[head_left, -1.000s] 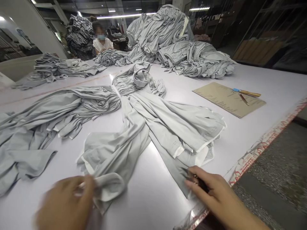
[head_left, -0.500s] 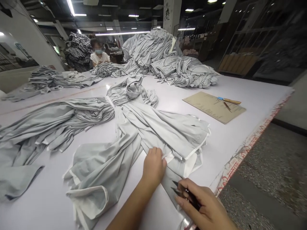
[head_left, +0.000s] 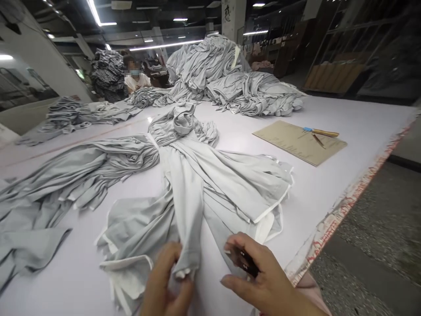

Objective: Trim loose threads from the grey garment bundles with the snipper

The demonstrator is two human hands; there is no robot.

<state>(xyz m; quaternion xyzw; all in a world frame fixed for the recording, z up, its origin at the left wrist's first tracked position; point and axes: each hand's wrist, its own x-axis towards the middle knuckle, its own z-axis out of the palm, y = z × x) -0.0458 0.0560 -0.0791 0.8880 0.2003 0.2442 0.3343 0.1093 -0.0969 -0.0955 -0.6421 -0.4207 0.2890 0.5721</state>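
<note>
Left hand [head_left: 166, 285]: fingers pinched on the hemmed end of a grey fabric strip [head_left: 187, 210], near table edge.
Right hand [head_left: 259, 276]: closed around small dark snips [head_left: 245, 261], just right of the strip.
Strip: runs from the grey garment bundle [head_left: 184, 171] toward the hands.
Cardboard sheet [head_left: 299, 142]: far right of the bundle, a knife [head_left: 320, 132] on it.

You will find little here that can be read. The white pillar [head_left: 234, 17] at the top centre of the frame bears a dark character or mark, too small to make out. The brown card [head_left: 297, 142] at right centre carries rows of fine print, illegible. Red markings run along the table edge [head_left: 332, 228] at lower right, smeared beyond reading.
</note>
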